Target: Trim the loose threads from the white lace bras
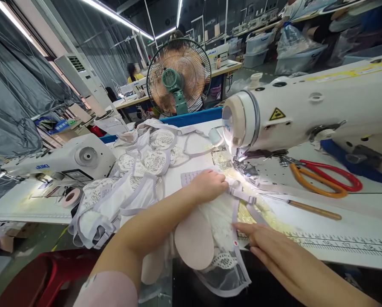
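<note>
**Bra steadied with both hands at the machine**

The desk [369, 217] is overhung by a white sewing machine [305, 102], and the bra [221, 228] is laid just before its lit working end, the lower part hanging past the near edge. The bra's side edge is touched by the right hand [265, 238], its fingers stretched out; the upper part is grasped by the curled left hand [210, 185]. Arranging the bra seems the step in hand — next, smoothness and careful alignment are called for.
</note>
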Tool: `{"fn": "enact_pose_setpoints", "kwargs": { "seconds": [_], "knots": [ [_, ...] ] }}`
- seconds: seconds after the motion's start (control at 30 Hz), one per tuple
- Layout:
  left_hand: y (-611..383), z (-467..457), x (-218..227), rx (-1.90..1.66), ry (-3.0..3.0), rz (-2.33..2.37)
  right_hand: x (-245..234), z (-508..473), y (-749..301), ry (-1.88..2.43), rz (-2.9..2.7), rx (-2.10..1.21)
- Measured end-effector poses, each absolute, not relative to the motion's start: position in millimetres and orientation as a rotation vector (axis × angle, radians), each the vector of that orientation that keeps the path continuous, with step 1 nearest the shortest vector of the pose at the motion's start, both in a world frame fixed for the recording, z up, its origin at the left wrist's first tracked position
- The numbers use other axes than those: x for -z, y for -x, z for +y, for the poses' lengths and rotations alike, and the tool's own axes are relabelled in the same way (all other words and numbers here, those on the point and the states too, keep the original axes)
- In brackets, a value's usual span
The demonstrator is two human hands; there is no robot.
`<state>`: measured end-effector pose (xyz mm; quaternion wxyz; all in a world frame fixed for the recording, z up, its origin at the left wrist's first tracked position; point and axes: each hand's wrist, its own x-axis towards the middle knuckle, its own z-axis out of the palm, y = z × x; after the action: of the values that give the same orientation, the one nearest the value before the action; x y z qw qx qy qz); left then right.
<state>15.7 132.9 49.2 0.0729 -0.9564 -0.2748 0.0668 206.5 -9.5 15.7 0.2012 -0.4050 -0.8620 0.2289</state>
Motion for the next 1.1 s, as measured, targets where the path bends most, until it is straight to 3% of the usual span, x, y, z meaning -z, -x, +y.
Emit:
{"fn": "enact_pose_setpoints", "kwargs": {
  "seconds": [0.43, 0.63, 0.73, 0.9, 1.1],
  "knots": [
    [23, 86, -61, -0.295, 2.871, -0.944, -31, 13, -190, 1.26, -2.187, -0.751],
    [26, 81, -95, -0.03, 3.259, -1.339, -41, -2, -189, 1.166, -2.102, -0.472],
    [18, 94, -100, -0.191, 3.386, -1.547, -46, -11, -187, 1.131, -2.023, -0.425],
    [3, 112, -80, -0.425, 3.357, -1.707, -50, -5, -175, 1.187, -2.025, -0.68],
    [-2, 102, -67, -0.383, 3.212, -1.755, -32, 34, -178, 1.421, -1.925, -0.837]
  ]
}}
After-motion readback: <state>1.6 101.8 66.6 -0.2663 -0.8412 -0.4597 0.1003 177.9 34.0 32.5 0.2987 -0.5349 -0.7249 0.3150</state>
